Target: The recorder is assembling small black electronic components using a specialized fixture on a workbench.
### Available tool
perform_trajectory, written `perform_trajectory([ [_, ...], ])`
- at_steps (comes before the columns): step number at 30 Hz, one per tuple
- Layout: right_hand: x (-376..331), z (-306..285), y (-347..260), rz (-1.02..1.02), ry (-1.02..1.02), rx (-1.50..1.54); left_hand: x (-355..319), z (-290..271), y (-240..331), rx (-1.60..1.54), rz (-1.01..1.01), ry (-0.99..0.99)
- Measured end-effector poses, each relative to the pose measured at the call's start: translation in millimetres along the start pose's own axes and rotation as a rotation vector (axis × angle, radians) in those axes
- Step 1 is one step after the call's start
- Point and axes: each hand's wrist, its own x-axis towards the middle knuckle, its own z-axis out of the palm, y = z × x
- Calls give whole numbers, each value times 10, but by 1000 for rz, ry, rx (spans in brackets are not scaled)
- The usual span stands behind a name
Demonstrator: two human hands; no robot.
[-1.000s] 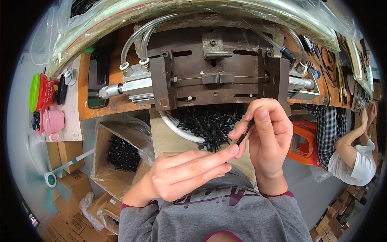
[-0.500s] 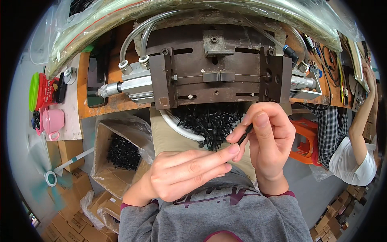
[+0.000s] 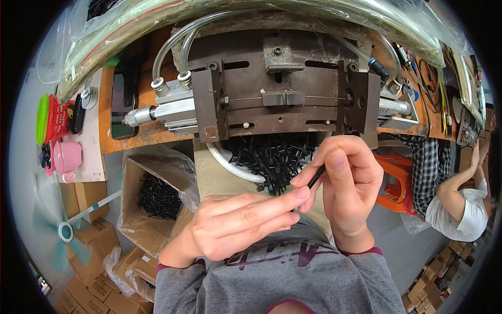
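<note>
A slim black rod-like part [image 3: 317, 177] is pinched in my right hand [image 3: 346, 183], between thumb and forefinger. My left hand [image 3: 246, 222] reaches across from the lower left, its fingers closed around the lower end of the same part. My fingers cover both ends, so its exact kind does not show. Just beyond my hands, a white-rimmed container [image 3: 230, 168] on my lap holds a heap of similar black parts [image 3: 272, 157]. Past it stands a brown metal fixture [image 3: 251, 112] with a small dark block [image 3: 283, 99] at its middle.
Silver pneumatic cylinders [image 3: 178, 112] flank the fixture, with clear hoses [image 3: 163, 52] above. A cardboard box [image 3: 133, 209] of black parts stands at left, near a spinning fan [image 3: 65, 232]. At right are an orange stool [image 3: 392, 183] and another person [image 3: 460, 204].
My hands and the black part have hardly moved. At the right, the other person's arms have come down and in toward the body.
</note>
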Motion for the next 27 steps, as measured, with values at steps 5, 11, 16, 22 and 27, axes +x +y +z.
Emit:
perform_trajectory([
  [5, -5, -1, -1, 6, 2, 4, -7, -5, -18, 1, 5, -7],
  [11, -9, -3, 6, 0, 1, -12, -20, -3, -18, -10, -14, -15],
  [16, -9, 2, 13, 58, 15, 81, -7, -14, -13, 10, -5, -20],
  [22, -11, -43, 72, 185, -21, 132, 14, -22, -69, 66, 54, -10],
  [27, 2, -163, 51, 236, -12, -18, 69, -5, -45, 160, 6, -33],
])
